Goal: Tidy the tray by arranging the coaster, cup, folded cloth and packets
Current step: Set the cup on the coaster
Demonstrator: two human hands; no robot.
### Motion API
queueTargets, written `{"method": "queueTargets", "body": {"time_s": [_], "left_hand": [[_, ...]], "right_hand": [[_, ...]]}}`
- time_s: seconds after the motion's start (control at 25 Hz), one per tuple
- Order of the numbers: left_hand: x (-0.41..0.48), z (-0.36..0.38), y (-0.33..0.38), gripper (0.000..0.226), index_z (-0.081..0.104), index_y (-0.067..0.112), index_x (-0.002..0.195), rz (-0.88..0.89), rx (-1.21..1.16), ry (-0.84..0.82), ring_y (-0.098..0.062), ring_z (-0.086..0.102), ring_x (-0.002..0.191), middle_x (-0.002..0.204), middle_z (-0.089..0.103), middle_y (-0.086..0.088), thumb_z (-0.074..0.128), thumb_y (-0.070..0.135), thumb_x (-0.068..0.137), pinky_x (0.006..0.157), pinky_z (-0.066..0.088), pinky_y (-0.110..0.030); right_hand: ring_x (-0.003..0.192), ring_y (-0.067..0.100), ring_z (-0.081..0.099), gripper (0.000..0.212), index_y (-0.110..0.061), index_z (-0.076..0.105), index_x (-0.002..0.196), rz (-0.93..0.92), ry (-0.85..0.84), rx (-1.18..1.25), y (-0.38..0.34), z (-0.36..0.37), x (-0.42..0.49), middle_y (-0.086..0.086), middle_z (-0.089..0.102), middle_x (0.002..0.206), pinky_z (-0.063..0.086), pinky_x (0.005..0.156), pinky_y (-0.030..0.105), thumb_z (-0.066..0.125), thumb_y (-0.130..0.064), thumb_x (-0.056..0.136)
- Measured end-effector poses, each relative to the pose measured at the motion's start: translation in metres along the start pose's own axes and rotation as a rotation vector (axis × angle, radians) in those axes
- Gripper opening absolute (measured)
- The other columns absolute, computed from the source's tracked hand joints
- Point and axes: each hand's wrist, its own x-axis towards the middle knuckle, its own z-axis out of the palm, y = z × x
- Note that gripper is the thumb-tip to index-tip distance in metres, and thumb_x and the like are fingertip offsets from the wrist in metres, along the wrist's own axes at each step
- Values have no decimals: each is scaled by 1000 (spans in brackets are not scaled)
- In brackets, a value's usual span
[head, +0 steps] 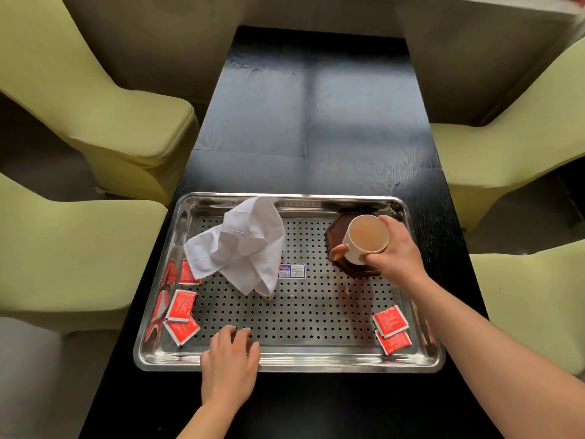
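Note:
A perforated steel tray (285, 359) lies on the dark table. My right hand (395, 251) grips a white cup (364, 242) with a brown handle, set on a dark wooden octagonal coaster (337, 231) at the tray's far right. A crumpled white cloth (243, 245) lies at the far left of the tray. Three red packets (182, 307) sit along the left side and two more red packets (391, 327) at the near right. My left hand (229, 359) rests on the tray's near rim, fingers spread, holding nothing.
The black table (310, 122) stretches away beyond the tray. Yellow-green chairs (95, 106) flank it on both sides. A small blue and white sticker (292, 270) sits on the tray floor near the middle.

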Motion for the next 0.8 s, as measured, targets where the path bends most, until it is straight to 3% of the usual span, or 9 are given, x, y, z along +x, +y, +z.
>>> {"method": "queueTargets", "body": {"time_s": [0.28,0.8], "left_hand": [[0,1,2,38,52,34,130,-5,32,-1,-12,37,126,133,43,8,41,47,96,103,35,-38],[0,2,4,35,53,38,127,-20,68,12,-12,35,125,132,42,8,41,47,95,102,33,-37]], "right_hand": [[108,15,47,92,-25,43,139,87,54,69,14,3,26,-5,48,124,37,85,31,91,-21,60],[125,24,46,98,-24,37,146,91,17,61,16,-3,40,2,46,142,39,97,38,89,-16,64]]}}
